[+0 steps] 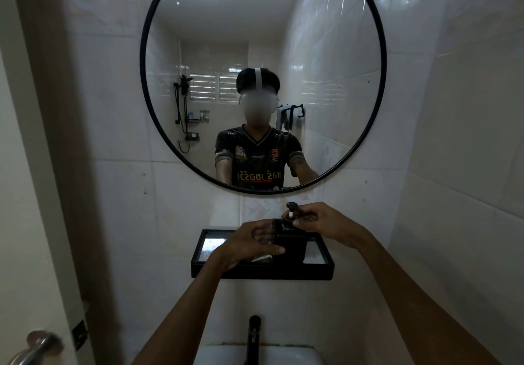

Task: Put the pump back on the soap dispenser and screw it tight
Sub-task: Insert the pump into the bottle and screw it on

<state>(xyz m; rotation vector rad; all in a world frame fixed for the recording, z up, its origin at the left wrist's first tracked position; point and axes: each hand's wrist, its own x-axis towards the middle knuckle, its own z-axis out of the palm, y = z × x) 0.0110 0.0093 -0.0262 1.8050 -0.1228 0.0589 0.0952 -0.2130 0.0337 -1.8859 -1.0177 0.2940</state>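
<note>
A black square soap dispenser stands upright on a black-framed glass shelf under the mirror. Its black pump sits on the bottle's neck, the head raised on a pale stem. My left hand wraps the bottle's left side. My right hand comes in from the right, its fingers pinched on the pump's collar and nozzle. The joint between collar and bottle is partly hidden by my fingers.
A round black-framed mirror hangs on the tiled wall above the shelf. Below are a black tap and the white basin rim. A door with a metal handle is at the lower left.
</note>
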